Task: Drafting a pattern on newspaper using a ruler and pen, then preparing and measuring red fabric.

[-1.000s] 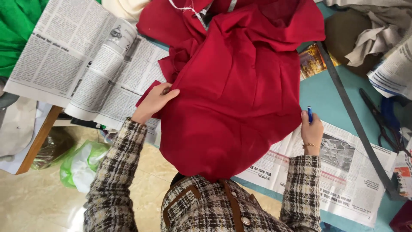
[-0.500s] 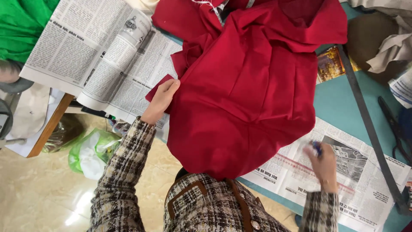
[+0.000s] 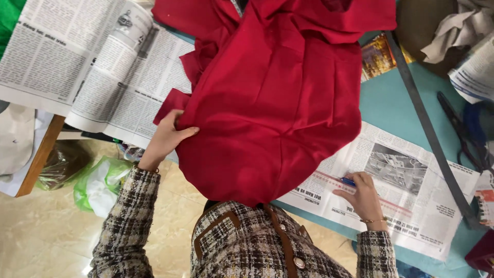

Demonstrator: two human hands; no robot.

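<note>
**Right hand drops to the newspaper while the left grips the red cloth**

Since half a second ago the right hand [image 3: 364, 198] has settled lower on the newspaper sheet [image 3: 411, 190], no longer blurred, and the left hand [image 3: 165, 138] has shifted from the cloth's upper edge to its side fold.

The left hand pinches the edge of the red fabric [image 3: 278, 108], fingers curled under a fold and thumb on top. From that grip the cloth spreads right and away, covering most of the teal table [image 3: 391, 105] and hanging over its near edge toward the tweed jacket [image 3: 242, 247].

The right hand is closed around a blue pen [image 3: 348, 181], whose tip touches the sheet just left of the fingers. Beyond that hand a long dark ruler [image 3: 427, 128] runs diagonally. An open newspaper [image 3: 87, 67] lies past the left hand.
</note>
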